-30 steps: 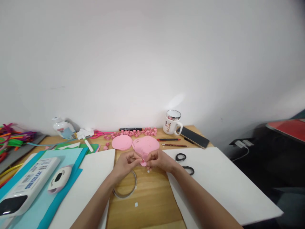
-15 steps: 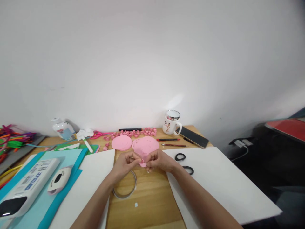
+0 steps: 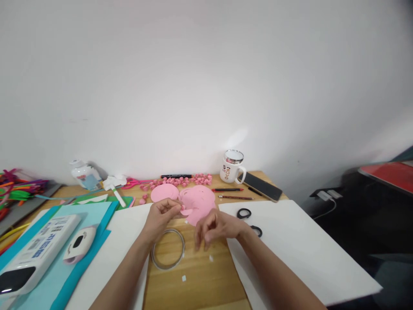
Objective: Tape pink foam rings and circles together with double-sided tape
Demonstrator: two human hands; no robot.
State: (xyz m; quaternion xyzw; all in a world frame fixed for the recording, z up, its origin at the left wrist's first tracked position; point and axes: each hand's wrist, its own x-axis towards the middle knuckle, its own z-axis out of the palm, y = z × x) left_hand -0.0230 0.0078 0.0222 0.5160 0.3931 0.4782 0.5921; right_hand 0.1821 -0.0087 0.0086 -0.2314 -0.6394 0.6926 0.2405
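Between the thumb and fingers of my left hand (image 3: 163, 215) is a small pink paper piece (image 3: 183, 208), partly rolled, with a strip sticking out to the right. My right hand (image 3: 217, 226) hovers over the wooden table (image 3: 196, 280), fingers bent downward, apart and slightly blurred, with nothing visible in them. Pink paper cutouts (image 3: 203, 200) lie just beyond both hands, beside a pink paper disc (image 3: 164, 192). Below my left hand a roll of tape (image 3: 168, 267) lies flat. Small white bits (image 3: 183, 278) dot the wood.
Rolled pink pieces (image 3: 202, 178), a marker (image 3: 176, 176) and a mug (image 3: 232, 168) stand along the wall. A phone (image 3: 263, 187), pencils (image 3: 235, 197) and black-handled scissors (image 3: 244, 213) are at right. Blue sheets (image 3: 92, 213) bear a white device (image 3: 80, 244) at left.
My hands have parted. The left moved slightly left with the pink piece; the right let go and moved down toward me, its fingers opening. More of the tape roll shows.
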